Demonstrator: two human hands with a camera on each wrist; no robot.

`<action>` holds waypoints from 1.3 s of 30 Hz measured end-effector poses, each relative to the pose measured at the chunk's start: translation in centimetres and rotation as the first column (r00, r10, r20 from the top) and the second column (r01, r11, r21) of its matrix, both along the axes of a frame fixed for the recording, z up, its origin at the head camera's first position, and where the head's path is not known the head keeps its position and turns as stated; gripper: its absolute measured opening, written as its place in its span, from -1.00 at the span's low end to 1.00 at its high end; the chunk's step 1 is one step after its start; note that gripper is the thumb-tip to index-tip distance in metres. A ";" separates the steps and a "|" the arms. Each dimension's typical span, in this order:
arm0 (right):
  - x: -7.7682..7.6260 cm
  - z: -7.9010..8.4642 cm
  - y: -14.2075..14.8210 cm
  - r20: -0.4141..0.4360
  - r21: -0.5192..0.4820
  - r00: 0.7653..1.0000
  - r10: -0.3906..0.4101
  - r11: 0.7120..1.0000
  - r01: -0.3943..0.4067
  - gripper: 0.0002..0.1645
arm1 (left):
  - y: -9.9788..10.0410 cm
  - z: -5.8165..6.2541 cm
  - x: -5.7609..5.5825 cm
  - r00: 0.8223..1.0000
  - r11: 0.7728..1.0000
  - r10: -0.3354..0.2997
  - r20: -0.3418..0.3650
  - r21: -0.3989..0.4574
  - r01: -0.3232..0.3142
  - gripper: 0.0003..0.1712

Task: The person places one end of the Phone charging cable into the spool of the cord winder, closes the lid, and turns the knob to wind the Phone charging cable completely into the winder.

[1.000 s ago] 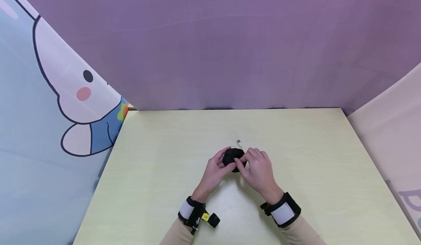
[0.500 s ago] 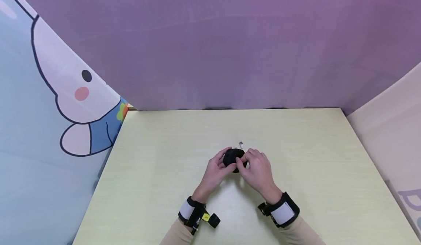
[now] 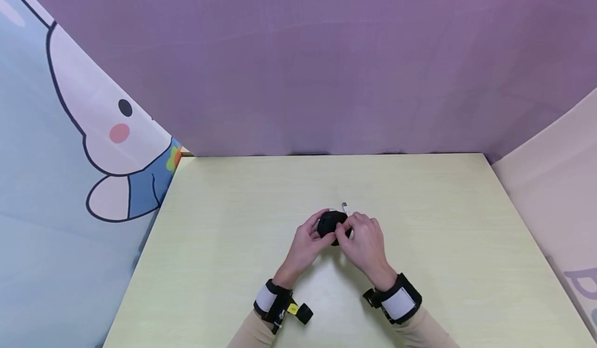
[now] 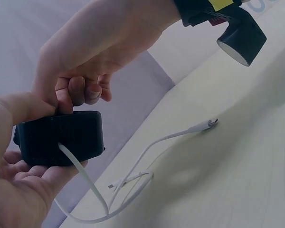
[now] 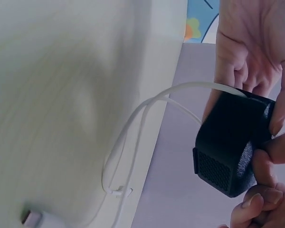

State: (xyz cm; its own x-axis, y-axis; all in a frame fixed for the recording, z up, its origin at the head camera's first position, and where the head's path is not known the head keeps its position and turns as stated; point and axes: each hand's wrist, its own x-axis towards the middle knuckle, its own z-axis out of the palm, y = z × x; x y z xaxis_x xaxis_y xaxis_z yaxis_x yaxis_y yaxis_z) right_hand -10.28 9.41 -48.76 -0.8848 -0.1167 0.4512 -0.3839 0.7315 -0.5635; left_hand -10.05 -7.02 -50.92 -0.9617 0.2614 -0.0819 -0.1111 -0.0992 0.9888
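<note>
A small black rounded case (image 3: 330,222) with a white cable (image 4: 88,180) coming out of its side is held up over the table. My left hand (image 3: 304,244) grips it from the left, palm and fingers under it and the thumb along its near edge, as the left wrist view shows. On the case's right part, my right hand (image 3: 366,241) pinches at the edge with thumb and index finger. The other right fingers curl loosely beside it. One side of the case has a mesh-like texture (image 5: 213,168). From it the cable hangs in loops, with a metal-tipped plug (image 4: 206,125) at one end.
The pale wooden table (image 3: 233,192) spreads below both hands. A second, smaller cable end (image 5: 122,191) dangles near the loops. Behind stands a purple curtain (image 3: 326,78), with a cartoon-printed cloth (image 3: 46,208) on the left. Each wrist wears a black strap (image 3: 402,298).
The white plug beyond the case has swung slightly right and down. The right wrist has shifted a little left, and both hands still hold the case in nearly the same place.
</note>
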 end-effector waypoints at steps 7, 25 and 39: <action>-0.1 -0.1 0.0 -0.005 -0.005 1.000 0.022 1.000 -0.022 -0.74 | -0.1 -0.1 0.0 1.000 1.000 0.013 -0.016 -0.016 -0.013 -0.29; -1.1 -0.3 2.0 -0.153 0.206 0.911 0.382 0.914 -0.349 -0.83 | -1.1 -0.2 -0.2 1.000 1.000 0.009 -0.003 0.001 -0.009 -0.30; -1.4 0.6 3.8 -0.208 0.448 0.852 0.480 0.822 -0.353 -0.78 | -1.6 -0.6 -0.3 0.995 0.995 -0.095 -0.006 -0.022 0.095 -0.31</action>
State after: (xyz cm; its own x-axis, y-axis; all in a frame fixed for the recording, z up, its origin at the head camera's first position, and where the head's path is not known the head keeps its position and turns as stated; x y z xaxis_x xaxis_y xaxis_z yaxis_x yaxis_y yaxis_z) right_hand -11.66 13.17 -48.18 -0.5391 -0.6592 0.5242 -0.8027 0.5906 -0.0828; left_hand -10.31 -8.61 -51.51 -0.9330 0.3503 -0.0822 -0.1126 -0.0673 0.9914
